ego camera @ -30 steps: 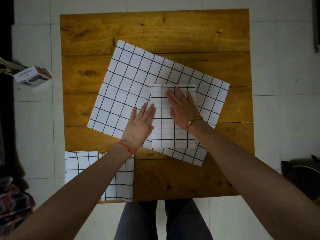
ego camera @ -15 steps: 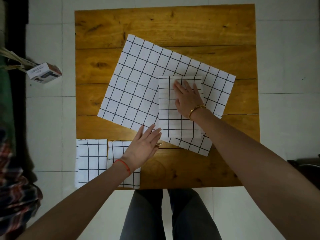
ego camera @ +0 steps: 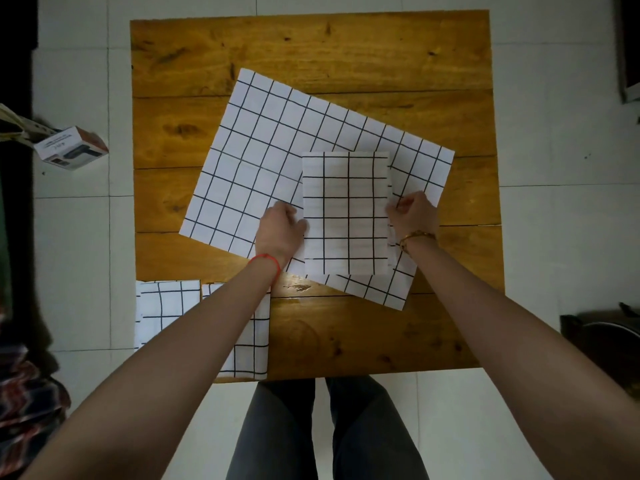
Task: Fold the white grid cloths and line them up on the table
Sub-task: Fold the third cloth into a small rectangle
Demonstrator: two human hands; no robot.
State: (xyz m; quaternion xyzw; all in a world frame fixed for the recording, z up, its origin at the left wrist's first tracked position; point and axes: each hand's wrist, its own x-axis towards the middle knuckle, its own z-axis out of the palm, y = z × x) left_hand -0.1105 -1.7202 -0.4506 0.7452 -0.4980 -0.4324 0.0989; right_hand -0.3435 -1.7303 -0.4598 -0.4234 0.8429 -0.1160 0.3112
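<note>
Folded grid cloth (ego camera: 346, 213) lies on top of the unfolded grid cloth (ego camera: 277, 161), right of centre on the bench (ego camera: 311, 46). Left hand (ego camera: 282, 230) is at its left edge and right hand (ego camera: 414, 211) at its right edge. Both sets of fingers are curled in and look to pinch the side edges — left fingertips are hidden under the hand, so contact there is a judgement.

Two more folded cloths sit in a row at the bench's near-left corner: first folded cloth (ego camera: 166, 306) at the corner, second folded cloth (ego camera: 251, 341) just beside it, partly under the left forearm. My read: the third is about to be lifted and taken to that row.

Handling:
- Thin fabric, light, soft, no stiffness — it sags if held at one point.
- The stacked layers can slip apart, and the right edge already shows layers slightly staggered.
- Best hold: pinch through all layers at both side edges, keep it level, set it down flat.
- Risk of dragging the open cloth underneath, so lift clear before moving sideways.

No containers on the bench. A small box (ego camera: 72, 150) is on the floor to the left, contents not visible.
</note>
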